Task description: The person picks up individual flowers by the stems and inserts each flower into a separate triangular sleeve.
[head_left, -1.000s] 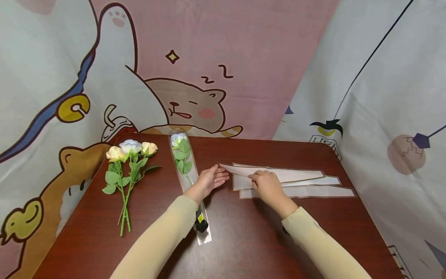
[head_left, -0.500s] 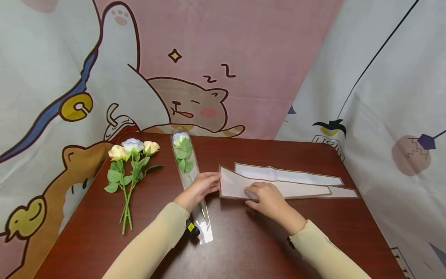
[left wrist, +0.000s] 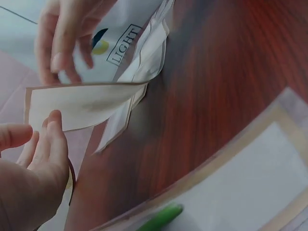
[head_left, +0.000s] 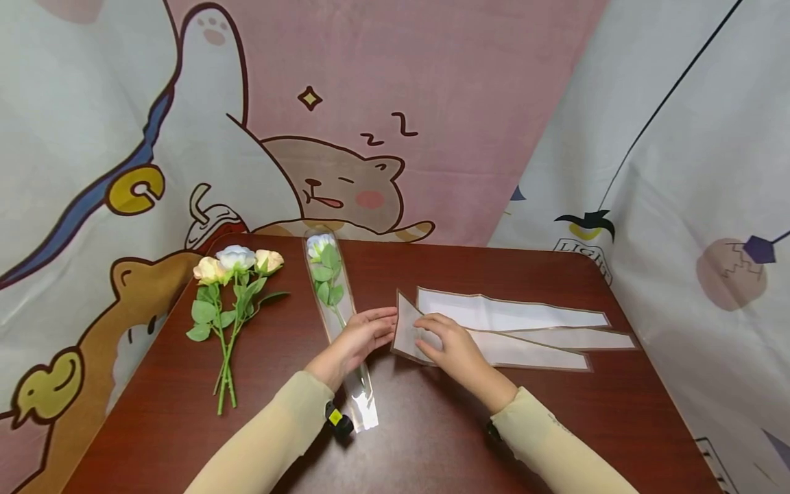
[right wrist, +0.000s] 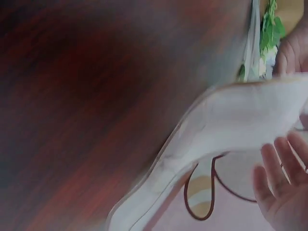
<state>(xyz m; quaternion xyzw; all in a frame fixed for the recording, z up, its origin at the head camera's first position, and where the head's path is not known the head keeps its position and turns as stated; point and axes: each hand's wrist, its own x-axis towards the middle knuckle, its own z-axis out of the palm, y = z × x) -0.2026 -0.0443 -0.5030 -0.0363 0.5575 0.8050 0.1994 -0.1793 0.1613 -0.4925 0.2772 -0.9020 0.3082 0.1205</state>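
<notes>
A long white flower sleeve (head_left: 531,351) with a brown border has its left end bent up off the table. My left hand (head_left: 364,336) has straight fingers touching that raised end. My right hand (head_left: 453,346) is over the same sleeve, its fingers loosely bent; in the right wrist view the right hand (right wrist: 284,183) has spread fingers beside the sleeve. Two more sleeves lie flat: a far one (head_left: 512,312) and one at the right (head_left: 592,337). Left of my left hand, a pale blue rose (head_left: 321,248) lies in a clear sleeve (head_left: 365,412).
Three loose artificial roses, two cream (head_left: 210,271) and one pale blue (head_left: 236,258), lie on the left of the brown table (head_left: 426,439). Cartoon-printed cloth (head_left: 457,123) hangs behind the table and at its sides. My left wrist carries a black device (head_left: 339,420).
The sleeve has come toward me from the others, and its left end now bends up. My right hand has shifted left toward my left hand. The roses stay put.
</notes>
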